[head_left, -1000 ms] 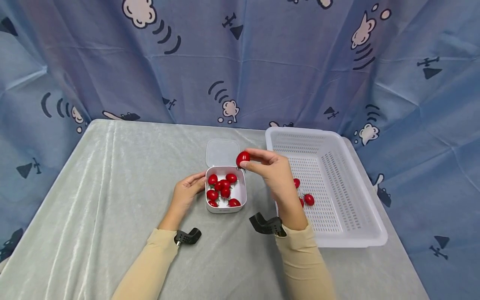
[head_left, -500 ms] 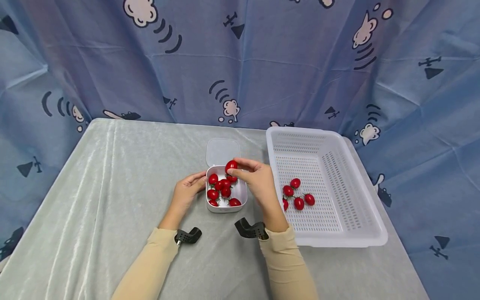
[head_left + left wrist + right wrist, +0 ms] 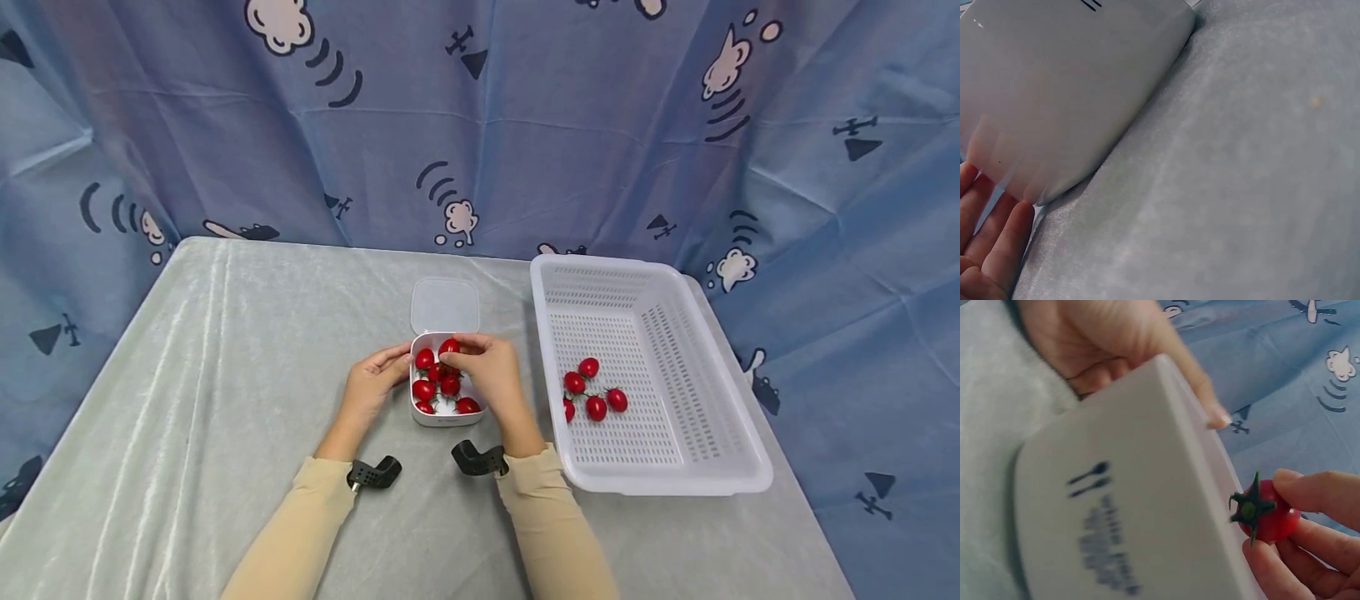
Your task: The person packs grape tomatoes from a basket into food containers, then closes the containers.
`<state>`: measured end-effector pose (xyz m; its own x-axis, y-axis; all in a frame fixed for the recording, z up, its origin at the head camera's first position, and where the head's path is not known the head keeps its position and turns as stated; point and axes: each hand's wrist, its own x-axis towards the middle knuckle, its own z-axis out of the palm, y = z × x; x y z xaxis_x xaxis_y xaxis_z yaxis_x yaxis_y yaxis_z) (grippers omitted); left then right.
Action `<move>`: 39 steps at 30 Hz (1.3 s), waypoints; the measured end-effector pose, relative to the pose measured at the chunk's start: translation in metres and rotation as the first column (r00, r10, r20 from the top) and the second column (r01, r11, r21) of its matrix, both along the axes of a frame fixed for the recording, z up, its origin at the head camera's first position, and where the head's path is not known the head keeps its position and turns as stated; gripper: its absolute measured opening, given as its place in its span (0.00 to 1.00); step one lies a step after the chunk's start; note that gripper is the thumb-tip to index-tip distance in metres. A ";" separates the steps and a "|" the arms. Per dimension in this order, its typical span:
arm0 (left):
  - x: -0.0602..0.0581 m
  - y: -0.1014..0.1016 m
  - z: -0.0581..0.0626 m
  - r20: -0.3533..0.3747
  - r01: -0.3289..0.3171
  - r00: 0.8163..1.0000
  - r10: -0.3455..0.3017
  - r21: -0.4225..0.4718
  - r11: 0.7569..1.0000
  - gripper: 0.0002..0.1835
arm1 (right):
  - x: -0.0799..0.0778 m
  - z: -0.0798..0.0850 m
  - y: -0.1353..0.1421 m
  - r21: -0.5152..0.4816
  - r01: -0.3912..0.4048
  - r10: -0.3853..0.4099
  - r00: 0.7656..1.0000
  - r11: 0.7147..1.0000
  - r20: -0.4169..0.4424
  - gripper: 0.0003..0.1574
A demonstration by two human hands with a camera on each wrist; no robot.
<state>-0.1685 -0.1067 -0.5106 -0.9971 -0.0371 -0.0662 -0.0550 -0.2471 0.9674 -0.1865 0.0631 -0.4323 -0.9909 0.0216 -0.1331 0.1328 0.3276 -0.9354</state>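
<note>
In the head view a small white box (image 3: 447, 421) with rounded corners holds several red cherry tomatoes (image 3: 423, 390). My left hand (image 3: 367, 387) rests against its left side, fingertips touching the wall, as the left wrist view also shows at the fingers (image 3: 1007, 240). Over the box's back right part, my right hand (image 3: 491, 371) pinches a cherry tomato (image 3: 1269, 511) between thumb and fingers. Its green stem star faces the right wrist camera, close to the box rim. My right hand hides part of the box's right side.
To the right stands a white perforated basket (image 3: 750, 446) with several cherry tomatoes (image 3: 596, 408) near its left wall. A translucent lid (image 3: 445, 306) lies behind the box. A patterned blue curtain (image 3: 480, 142) hangs beyond the pale cloth-covered table (image 3: 262, 333).
My right hand has moved left and down with the cherry tomato, from the box's back right corner to over its inside. The left hand has stayed at the box.
</note>
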 end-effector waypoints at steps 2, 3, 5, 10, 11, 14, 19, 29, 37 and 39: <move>0.001 -0.001 0.000 -0.002 0.001 1.000 -0.001 0.002 1.000 0.21 | 0.000 -0.004 -0.001 0.041 -0.009 0.009 1.000 0.999 0.002 0.20; 0.001 -0.001 0.000 -0.002 0.001 1.000 -0.001 0.000 1.000 0.21 | 0.001 -0.006 -0.002 0.067 -0.014 0.014 1.000 0.998 0.000 0.20; 0.001 -0.001 0.000 0.001 0.005 1.000 -0.005 -0.003 1.000 0.21 | 0.001 -0.007 -0.003 0.106 -0.028 0.029 1.000 0.994 -0.012 0.21; 0.000 -0.001 0.000 0.016 0.006 1.000 -0.006 -0.008 1.000 0.21 | 0.001 -0.009 -0.007 0.208 -0.056 0.067 0.997 0.976 -0.045 0.21; 0.000 -0.001 0.000 0.017 0.005 1.000 -0.005 -0.008 1.000 0.21 | 0.001 -0.008 -0.008 0.227 -0.059 0.072 0.996 0.972 -0.049 0.21; -0.001 -0.001 0.000 0.018 -0.001 1.000 0.001 -0.002 1.000 0.21 | 0.001 -0.008 -0.008 0.267 -0.066 0.086 0.994 0.961 -0.065 0.21; 0.000 -0.001 0.000 0.016 -0.002 1.000 0.002 0.001 1.000 0.21 | 0.001 -0.009 -0.008 0.234 -0.063 0.080 0.995 0.970 -0.063 0.22; 0.001 -0.001 0.000 0.013 -0.007 1.000 0.007 0.002 1.000 0.21 | 0.012 0.000 -0.002 -0.026 0.070 -0.073 0.990 0.997 -0.122 0.17; 0.000 -0.001 -0.002 0.020 -0.004 1.000 0.004 0.005 1.000 0.21 | 0.032 0.056 0.020 -0.165 0.102 -0.133 0.972 0.981 -0.194 0.15; 0.000 -0.001 -0.002 0.014 -0.003 1.000 0.002 0.006 1.000 0.21 | 0.033 0.066 0.028 -0.186 0.108 -0.142 0.973 0.977 -0.180 0.16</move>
<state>-0.1686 -0.1080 -0.5125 -0.9960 -0.0391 -0.0808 -0.0684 -0.2532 0.9650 -0.1531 0.0915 -0.3665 -0.9891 0.1402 0.0457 -0.0244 0.1498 -0.9884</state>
